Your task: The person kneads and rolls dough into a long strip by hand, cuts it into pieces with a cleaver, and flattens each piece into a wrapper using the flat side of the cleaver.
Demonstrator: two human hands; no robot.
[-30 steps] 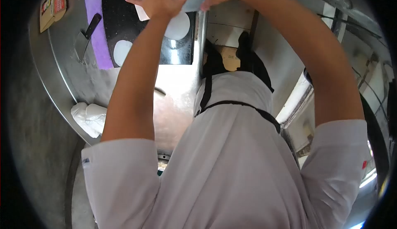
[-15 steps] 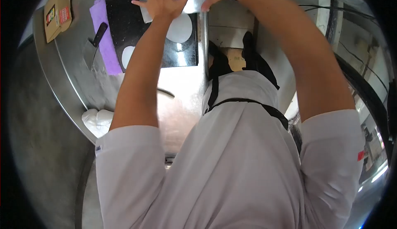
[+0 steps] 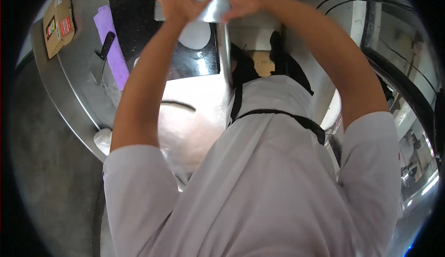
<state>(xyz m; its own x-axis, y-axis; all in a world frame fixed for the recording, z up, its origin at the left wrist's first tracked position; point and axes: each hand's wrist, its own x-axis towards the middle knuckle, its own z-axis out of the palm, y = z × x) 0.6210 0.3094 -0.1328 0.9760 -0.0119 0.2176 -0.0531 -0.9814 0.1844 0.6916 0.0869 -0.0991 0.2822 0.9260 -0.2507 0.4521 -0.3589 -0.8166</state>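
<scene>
The left forearm (image 3: 144,83) now covers most of one white disc (image 3: 136,62).

Flat plate (image 3: 214,14): rectangular, silver-grey, glossy, with bright reflections; middle partly hidden from view. It spans crosswise above the black board (image 3: 139,16), its right end reaching past the board's edge. Contact with the board cannot be determined.

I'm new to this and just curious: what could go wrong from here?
The left hand, fingers spread over the shiny metal plate, might slip. The plate could nudge the white round close by on the black board. The black-handled blade rests partly on the purple cloth; the left arm might knock it.
</scene>
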